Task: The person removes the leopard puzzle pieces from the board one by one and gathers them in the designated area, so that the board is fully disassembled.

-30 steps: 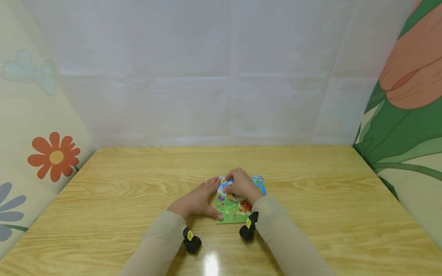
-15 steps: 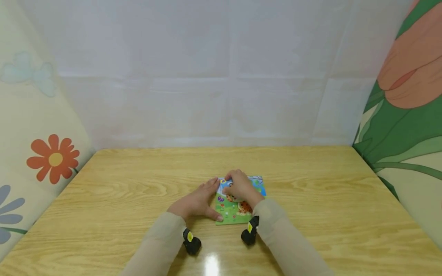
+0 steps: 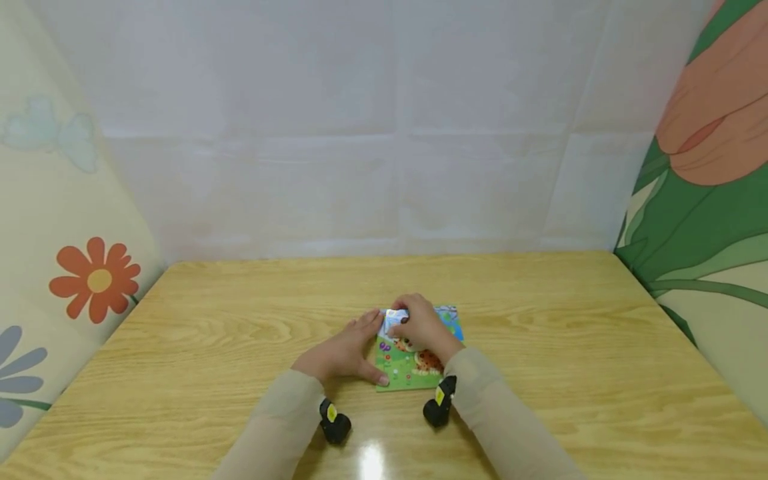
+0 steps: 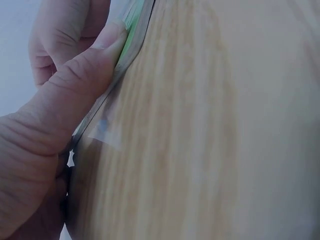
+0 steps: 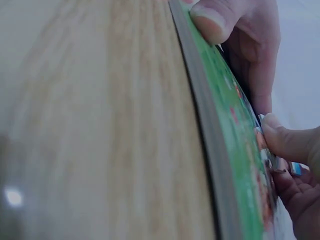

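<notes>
A picture puzzle board point(image 3: 399, 375) lies flat on the table, printed with a spotted orange animal on green grass under blue sky. My left hand point(image 3: 345, 348) rests along its left side, fingers spread. Its thumb point(image 4: 97, 62) presses on the board's near left corner. Over the upper left of the board, my right hand point(image 3: 423, 328) pinches a small puzzle piece point(image 3: 393, 321), which catches the light and looks tilted. From the right wrist view, a blue-edged bit of that piece point(image 5: 296, 169) shows by the curled fingers. The right hand covers part of the picture.
The wooden table point(image 3: 228, 333) extends on all sides of the board. A white sheet point(image 3: 384, 133) hangs behind it, and flower-printed panels point(image 3: 96, 280) stand at left and right. Black wrist cameras point(image 3: 335, 423) sit under both sleeves.
The puzzle piece in my right fingers has tipped, its face going from blue print to a bright glare. My left hand stays in place on the board's left side.
</notes>
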Available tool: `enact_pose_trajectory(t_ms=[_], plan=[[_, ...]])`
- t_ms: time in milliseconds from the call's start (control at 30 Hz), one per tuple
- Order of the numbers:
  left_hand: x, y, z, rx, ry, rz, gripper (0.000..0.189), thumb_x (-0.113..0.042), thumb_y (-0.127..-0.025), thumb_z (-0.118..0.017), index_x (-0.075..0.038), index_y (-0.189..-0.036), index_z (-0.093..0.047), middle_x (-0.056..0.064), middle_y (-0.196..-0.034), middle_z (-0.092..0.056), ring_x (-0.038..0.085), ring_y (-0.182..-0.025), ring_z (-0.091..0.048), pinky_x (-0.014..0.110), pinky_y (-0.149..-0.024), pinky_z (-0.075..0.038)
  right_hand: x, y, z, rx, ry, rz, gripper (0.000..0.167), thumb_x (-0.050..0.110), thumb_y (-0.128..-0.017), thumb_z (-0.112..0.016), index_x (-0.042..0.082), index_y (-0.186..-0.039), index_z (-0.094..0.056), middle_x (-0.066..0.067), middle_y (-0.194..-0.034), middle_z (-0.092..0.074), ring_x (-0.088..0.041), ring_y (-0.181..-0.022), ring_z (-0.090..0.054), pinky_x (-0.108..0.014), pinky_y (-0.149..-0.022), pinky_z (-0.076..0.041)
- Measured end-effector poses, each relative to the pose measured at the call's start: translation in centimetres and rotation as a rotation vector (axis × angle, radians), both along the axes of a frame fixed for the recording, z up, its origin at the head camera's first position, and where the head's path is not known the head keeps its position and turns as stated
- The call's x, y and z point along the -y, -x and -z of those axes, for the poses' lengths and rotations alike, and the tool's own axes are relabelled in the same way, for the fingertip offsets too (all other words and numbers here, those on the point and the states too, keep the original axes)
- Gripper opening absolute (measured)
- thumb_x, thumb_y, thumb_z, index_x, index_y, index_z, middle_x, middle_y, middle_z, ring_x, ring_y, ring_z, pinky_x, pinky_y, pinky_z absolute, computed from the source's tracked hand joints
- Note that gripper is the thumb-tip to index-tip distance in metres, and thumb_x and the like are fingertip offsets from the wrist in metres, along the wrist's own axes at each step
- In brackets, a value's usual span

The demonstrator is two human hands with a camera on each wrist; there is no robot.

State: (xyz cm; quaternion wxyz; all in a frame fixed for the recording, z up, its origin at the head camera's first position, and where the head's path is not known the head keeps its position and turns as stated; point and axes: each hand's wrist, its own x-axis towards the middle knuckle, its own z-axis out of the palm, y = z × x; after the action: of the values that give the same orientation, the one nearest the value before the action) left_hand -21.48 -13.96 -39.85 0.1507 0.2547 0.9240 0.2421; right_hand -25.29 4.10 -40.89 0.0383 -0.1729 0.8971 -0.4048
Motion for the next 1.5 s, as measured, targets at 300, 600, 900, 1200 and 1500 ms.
enact_pose_trajectory(t_ms=[300,600,900,1200,1500], plan=[[0.0,0.1,0.2,-0.009,0.018,0.001,0.117,-0.042,-0.061,-0.083,0.002,-0.146,-0.016,0.017,-0.154,-0.009,0.031,-0.142,-0.006,0.047,-0.116,-0.008,-0.1,-0.1,-0.1,0.024,0.124,0.031,0.022,0.01,-0.08,-0.071,0.008,-0.1,-0.063,-0.007,-0.095,-0.065,-0.013,-0.074,-0.053,-0.026,-0.066,-0.047],[0.0,0.1,0.1,0.003,0.017,-0.013,0.117,-0.044,-0.062,-0.082,-0.001,-0.147,-0.015,0.014,-0.155,-0.008,0.03,-0.142,-0.006,0.047,-0.116,-0.008,-0.1,0.0,0.2,0.045,0.274,0.128,0.014,0.008,-0.083,-0.068,0.005,-0.096,-0.068,-0.007,-0.088,-0.068,-0.009,-0.066,-0.052,-0.021,-0.058,-0.045],[0.0,0.1,0.1,0.019,0.035,-0.013,0.118,-0.046,-0.063,-0.081,-0.003,-0.148,-0.012,0.013,-0.156,-0.005,0.029,-0.143,-0.003,0.046,-0.116,-0.006,-0.1,0.0,0.0,0.085,0.362,0.181,0.011,0.011,-0.084,-0.067,0.006,-0.093,-0.07,-0.007,-0.092,-0.069,-0.012,-0.075,-0.056,-0.023,-0.067,-0.048],[0.0,0.0,-0.1,-0.001,0.024,-0.005,0.117,-0.043,-0.063,-0.082,0.0,-0.147,-0.014,0.016,-0.155,-0.008,0.029,-0.143,-0.005,0.045,-0.116,-0.006,-1.2,0.1,-0.7,0.055,0.388,0.247,0.013,0.013,-0.083,-0.068,0.006,-0.094,-0.071,-0.006,-0.088,-0.067,-0.013,-0.074,-0.053,-0.022,-0.063,-0.045],[-0.1,-0.1,0.0,0.001,0.024,-0.007,0.118,-0.043,-0.061,-0.082,0.001,-0.147,-0.014,0.015,-0.155,-0.007,0.029,-0.143,-0.005,0.045,-0.116,-0.005,-3.9,0.3,-1.0,0.138,0.471,0.321,0.019,0.01,-0.083,-0.068,0.002,-0.1,-0.069,-0.009,-0.09,-0.067,-0.012,-0.071,-0.056,-0.023,-0.061,-0.052]])
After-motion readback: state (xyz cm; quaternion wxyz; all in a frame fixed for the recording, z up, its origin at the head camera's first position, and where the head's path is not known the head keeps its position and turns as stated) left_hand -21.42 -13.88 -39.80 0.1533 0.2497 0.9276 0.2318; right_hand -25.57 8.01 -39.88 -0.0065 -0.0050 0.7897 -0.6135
